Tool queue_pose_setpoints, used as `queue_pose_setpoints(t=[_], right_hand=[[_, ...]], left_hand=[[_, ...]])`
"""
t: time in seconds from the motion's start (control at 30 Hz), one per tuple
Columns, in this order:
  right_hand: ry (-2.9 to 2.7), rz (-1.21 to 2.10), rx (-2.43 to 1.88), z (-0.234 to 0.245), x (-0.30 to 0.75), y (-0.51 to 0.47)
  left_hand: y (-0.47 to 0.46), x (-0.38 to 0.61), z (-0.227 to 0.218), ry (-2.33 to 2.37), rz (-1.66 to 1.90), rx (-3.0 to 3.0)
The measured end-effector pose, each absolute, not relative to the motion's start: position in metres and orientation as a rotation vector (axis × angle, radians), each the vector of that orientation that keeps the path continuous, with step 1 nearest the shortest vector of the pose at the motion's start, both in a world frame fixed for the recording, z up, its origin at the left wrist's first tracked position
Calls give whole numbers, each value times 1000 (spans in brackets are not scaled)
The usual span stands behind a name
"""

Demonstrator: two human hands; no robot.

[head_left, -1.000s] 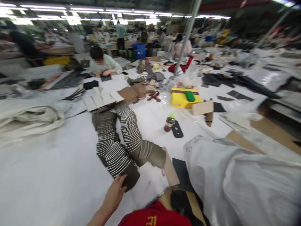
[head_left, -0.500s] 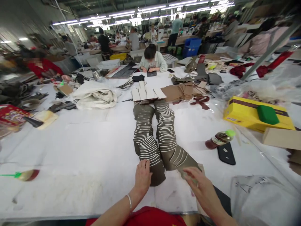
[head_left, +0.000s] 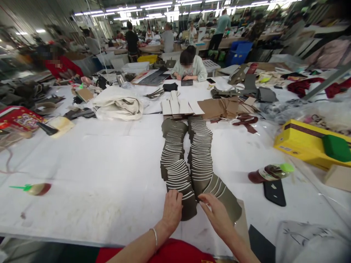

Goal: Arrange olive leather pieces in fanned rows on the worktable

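Two long rows of overlapping olive-grey pieces with pale edges lie before me, a left row (head_left: 175, 164) and a right row (head_left: 201, 153). They look like leather or similar sheet material. My left hand (head_left: 172, 207) is at the left edge of the left row's front piece (head_left: 189, 210), its bent fingers closed on that edge. On the other side, my right hand (head_left: 215, 212) reaches in between the near ends of the rows. Its thumb and forefinger are slightly apart, close to the front piece's right edge, and nothing shows between them.
White pieces (head_left: 182, 107) and brown pieces (head_left: 219, 109) lie beyond the rows. To the right are a drink bottle (head_left: 270, 172), a black phone (head_left: 274, 193) and a yellow box (head_left: 307, 142). A green-tipped glue bottle (head_left: 38, 189) lies left. A co-worker (head_left: 189, 65) sits opposite.
My right hand has moved left, from the near end of the right row to the left row's front piece. My left hand stays at that piece's left edge. The view has shifted slightly.
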State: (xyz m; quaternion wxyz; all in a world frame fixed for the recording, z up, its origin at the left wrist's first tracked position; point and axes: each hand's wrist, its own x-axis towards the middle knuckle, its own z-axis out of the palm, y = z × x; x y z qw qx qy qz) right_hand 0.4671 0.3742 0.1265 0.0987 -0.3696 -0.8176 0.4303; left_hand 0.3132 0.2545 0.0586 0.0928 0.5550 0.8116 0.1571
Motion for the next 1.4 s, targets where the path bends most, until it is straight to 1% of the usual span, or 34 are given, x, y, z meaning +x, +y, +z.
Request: queue_pose_setpoints(t=[0.4,0.83,1.23,1.4], right_hand=[[-2470,1282,-1059,127,460,377],[-2463,1283,-1049,119,457,380],[-2470,1303,-1036,116,458,379],[-2476,1298,-1033,110,458,379]], left_hand=[[257,309,57,2398,482,1644],[272,306,64,2478,362,1556],[275,298,61,2414,289,1762],[275,301,63,2428,283,1726]])
